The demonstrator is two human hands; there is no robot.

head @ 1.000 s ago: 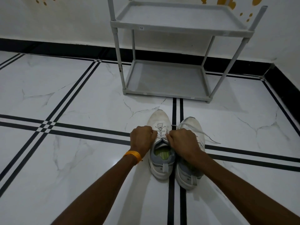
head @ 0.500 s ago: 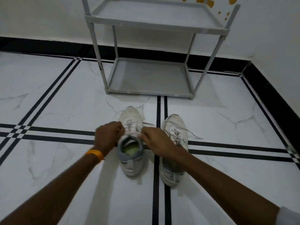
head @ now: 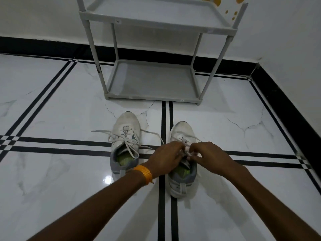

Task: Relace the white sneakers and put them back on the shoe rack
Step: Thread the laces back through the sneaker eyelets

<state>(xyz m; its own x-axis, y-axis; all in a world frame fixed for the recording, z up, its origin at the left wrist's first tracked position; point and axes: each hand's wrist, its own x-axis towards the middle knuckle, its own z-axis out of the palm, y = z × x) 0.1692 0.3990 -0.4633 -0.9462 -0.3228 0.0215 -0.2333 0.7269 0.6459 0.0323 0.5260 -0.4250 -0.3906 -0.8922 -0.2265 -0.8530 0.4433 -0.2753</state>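
A: What lies under the hands?

B: A glossy white marble floor (head: pixel 52 180) crossed by paired black stripes (head: pixel 165 214). One pair runs straight out between the forearms, another crosses it just beyond the wrists. Far past the hands, a black skirting (head: pixel 43 47) meets a white wall (head: pixel 34 16), and a second wall closes the corner off to the right.

A: And the sneakers?

B: The right sneaker (head: pixel 182 180) sits directly beneath both hands, heel toward the person, toe pointing away. The left hand (head: pixel 166 158) and the right hand (head: pixel 211 158) are both curled shut, pinching its white lace (head: pixel 188 152) over the tongue. The left sneaker (head: pixel 126 136) stands just to the left of the left hand, apart from it, untouched, its loose lace ends (head: pixel 104 132) spread on the floor on either side.

A: Anything on the wrists?

B: An orange band (head: pixel 144 173) on the left one.

A: Farther out?

B: The grey shoe rack (head: pixel 152 96) stands beyond the toes, against the wall, both visible shelves bare.

A: Counts?

B: 2 sneakers, 2 hands, 1 rack showing 2 shelves, 1 band.
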